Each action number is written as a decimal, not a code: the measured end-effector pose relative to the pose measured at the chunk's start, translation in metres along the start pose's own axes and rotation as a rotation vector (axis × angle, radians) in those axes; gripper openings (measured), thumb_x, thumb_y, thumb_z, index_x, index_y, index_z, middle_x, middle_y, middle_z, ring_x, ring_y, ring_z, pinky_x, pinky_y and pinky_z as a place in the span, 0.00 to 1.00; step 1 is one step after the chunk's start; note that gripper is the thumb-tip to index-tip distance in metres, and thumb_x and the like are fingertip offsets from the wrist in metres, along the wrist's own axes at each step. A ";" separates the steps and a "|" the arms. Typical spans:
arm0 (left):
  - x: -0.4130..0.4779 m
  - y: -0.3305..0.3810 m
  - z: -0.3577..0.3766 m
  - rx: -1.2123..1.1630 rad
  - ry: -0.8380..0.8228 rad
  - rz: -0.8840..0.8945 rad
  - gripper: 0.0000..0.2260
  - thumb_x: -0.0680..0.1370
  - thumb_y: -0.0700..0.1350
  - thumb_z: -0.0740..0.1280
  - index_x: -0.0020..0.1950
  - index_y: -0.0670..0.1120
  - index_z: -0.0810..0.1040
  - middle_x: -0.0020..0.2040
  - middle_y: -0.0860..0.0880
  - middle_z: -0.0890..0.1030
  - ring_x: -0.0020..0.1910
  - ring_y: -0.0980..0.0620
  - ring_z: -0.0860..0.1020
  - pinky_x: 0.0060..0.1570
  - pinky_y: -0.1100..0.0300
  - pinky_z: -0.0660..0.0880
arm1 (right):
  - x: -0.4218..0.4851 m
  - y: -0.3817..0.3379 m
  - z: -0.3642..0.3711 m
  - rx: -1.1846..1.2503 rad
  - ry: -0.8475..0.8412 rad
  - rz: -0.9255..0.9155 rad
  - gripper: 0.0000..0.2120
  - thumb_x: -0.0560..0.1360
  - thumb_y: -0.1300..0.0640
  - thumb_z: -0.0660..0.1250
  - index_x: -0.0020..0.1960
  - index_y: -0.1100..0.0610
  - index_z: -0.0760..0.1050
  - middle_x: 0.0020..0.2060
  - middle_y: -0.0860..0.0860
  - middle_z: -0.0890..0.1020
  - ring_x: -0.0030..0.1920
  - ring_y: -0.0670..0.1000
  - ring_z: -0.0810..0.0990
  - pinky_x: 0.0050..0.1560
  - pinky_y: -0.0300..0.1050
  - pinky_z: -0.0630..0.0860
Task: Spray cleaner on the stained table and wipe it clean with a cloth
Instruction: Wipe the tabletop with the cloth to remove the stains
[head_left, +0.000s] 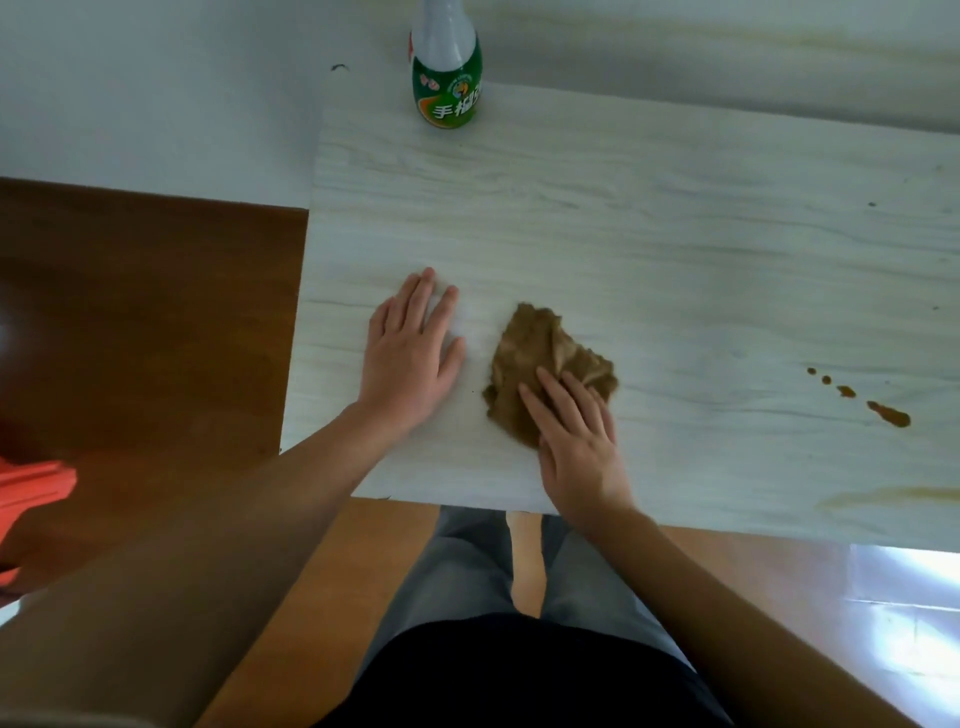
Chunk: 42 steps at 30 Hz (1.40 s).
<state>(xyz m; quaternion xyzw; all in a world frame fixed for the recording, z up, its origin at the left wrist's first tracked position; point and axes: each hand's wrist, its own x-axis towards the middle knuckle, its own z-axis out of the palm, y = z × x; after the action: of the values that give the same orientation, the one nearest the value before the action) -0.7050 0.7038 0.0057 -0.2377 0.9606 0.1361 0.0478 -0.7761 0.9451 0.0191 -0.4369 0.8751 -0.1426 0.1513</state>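
Both bare forearms reach forward. The left hand lies flat, palm down, fingers straight and slightly spread. The right hand presses down with straight fingers, palm down.

Single head-worn view, looking steeply down, close over table near edge, wide-angle

The pale wood-grain table in front of me carries a green and white bottle, upright at its far edge. A crumpled brown cloth lies near the front, under the fingers of my right hand. My left hand rests flat just beside it. Brown drops dot the right side, with a faint smear along the front edge.
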 end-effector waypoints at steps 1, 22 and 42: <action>0.000 0.000 -0.002 0.005 -0.006 0.007 0.27 0.85 0.56 0.58 0.82 0.47 0.62 0.83 0.42 0.58 0.83 0.44 0.54 0.79 0.45 0.57 | -0.011 0.006 -0.002 -0.012 -0.026 -0.013 0.27 0.78 0.61 0.64 0.77 0.53 0.67 0.77 0.52 0.66 0.78 0.56 0.61 0.78 0.59 0.57; -0.059 -0.027 -0.012 -0.058 -0.021 -0.059 0.24 0.86 0.55 0.54 0.78 0.45 0.67 0.81 0.42 0.63 0.81 0.42 0.59 0.77 0.45 0.59 | 0.048 -0.063 0.026 0.013 0.011 -0.040 0.26 0.77 0.58 0.65 0.75 0.51 0.70 0.76 0.52 0.67 0.75 0.57 0.63 0.78 0.57 0.54; 0.003 0.137 0.013 -0.027 -0.065 0.082 0.27 0.84 0.56 0.55 0.79 0.43 0.65 0.82 0.37 0.59 0.80 0.36 0.59 0.76 0.39 0.61 | 0.007 0.155 -0.063 -0.069 0.140 0.499 0.28 0.78 0.58 0.62 0.78 0.54 0.64 0.77 0.55 0.64 0.75 0.61 0.60 0.77 0.61 0.55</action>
<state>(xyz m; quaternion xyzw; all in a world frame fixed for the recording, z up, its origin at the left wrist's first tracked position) -0.7712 0.8225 0.0256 -0.1943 0.9655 0.1584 0.0704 -0.9165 1.0365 0.0161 -0.2013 0.9685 -0.1009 0.1059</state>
